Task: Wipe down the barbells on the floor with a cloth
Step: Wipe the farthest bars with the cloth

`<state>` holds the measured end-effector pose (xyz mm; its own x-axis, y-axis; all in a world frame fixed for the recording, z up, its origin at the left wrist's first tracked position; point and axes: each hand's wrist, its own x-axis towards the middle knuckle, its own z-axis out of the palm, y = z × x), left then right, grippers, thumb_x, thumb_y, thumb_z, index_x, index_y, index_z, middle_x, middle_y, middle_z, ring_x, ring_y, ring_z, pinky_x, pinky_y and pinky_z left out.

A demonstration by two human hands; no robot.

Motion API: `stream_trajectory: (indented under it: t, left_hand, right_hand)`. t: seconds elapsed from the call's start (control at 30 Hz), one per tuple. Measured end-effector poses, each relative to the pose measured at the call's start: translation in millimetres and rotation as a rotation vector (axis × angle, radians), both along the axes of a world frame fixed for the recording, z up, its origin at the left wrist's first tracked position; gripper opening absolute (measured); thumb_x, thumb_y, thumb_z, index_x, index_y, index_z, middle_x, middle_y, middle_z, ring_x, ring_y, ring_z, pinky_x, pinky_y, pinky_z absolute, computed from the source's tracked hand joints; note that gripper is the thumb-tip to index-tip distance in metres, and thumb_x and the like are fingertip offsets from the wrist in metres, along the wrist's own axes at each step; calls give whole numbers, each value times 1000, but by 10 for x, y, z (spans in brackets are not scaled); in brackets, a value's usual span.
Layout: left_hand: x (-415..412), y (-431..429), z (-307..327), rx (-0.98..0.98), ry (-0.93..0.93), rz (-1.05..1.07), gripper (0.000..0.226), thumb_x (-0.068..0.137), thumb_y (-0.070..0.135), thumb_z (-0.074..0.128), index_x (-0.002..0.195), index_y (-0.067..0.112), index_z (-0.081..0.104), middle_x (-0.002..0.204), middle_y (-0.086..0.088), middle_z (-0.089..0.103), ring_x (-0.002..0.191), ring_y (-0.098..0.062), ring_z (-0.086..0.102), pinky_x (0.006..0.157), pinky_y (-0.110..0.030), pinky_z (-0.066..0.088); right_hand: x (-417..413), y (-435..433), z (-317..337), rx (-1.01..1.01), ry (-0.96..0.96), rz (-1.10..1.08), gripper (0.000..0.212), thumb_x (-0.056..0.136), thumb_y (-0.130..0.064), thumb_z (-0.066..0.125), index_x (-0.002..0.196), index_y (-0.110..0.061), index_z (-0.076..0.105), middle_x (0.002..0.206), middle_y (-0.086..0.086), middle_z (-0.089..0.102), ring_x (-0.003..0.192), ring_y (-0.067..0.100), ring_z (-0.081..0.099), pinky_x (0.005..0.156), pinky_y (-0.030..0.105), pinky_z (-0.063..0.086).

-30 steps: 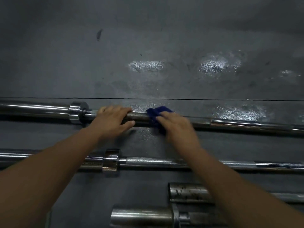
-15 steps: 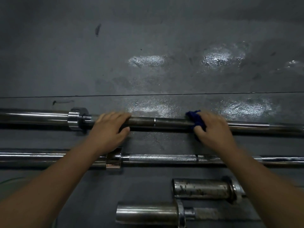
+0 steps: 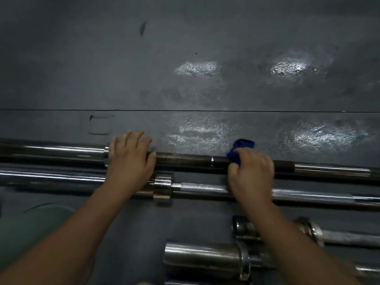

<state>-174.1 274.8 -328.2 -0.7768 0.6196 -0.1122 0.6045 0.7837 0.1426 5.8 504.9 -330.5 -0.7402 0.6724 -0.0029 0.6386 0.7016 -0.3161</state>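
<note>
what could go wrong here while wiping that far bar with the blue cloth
1. The long steel barbell farthest from the person is round and could roll on the dark rubber floor; only the left hand steadies it.
2. The small blue cloth is bunched under the right hand, so bare fingers may rub the shaft.
3. The second steel barbell lies close beneath the wrists and could get knocked.

Four barbells [image 3: 185,160] [image 3: 205,189] [image 3: 349,238] [image 3: 203,257], one blue cloth [image 3: 239,150], and two hands [image 3: 131,161] [image 3: 251,173].
</note>
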Motion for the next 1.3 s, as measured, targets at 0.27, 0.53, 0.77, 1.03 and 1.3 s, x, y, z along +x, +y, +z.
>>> stream_trajectory:
  t: [0.27,0.53,0.77,1.03,1.3]
  left_hand:
    - [-8,-110,-36,21,8,-82,39,98,44,33,111,25,64,106,3,68,100,-23,61,108,-48,25]
    - [-64,-113,-68,181,2,8,31,93,27,42,115,19,63,120,-1,64,112,-26,57,110,-52,30]
    - [-295,32,-14,35,-33,-100,47,97,43,31,134,24,52,141,3,53,138,-20,38,112,-47,23]
    - [-545,-223,-78,129,-52,98,42,97,31,39,132,11,49,136,-10,52,126,-31,47,116,-49,25]
    - [-527,-349,9,265,-222,115,71,77,23,39,147,14,41,153,-4,41,140,-21,34,123,-42,10]
  right_hand:
    - [-544,-523,75,-115,-154,487,47,75,-27,53,122,-30,57,120,-6,62,107,19,58,108,45,31]
    - [-903,-924,139,-329,-104,383,35,85,-21,51,117,-27,64,112,-1,66,100,22,57,96,37,40]
    - [-775,-494,94,-199,-181,466,45,83,-31,48,128,-30,52,122,-3,61,107,22,57,103,44,36]
    - [-1088,-577,17,-69,-119,289,43,81,-24,44,121,-25,59,112,1,64,100,27,58,94,41,39]
    - [-1338,-801,77,-51,-236,632,48,86,-26,53,133,-31,47,131,-7,55,119,18,53,116,48,20]
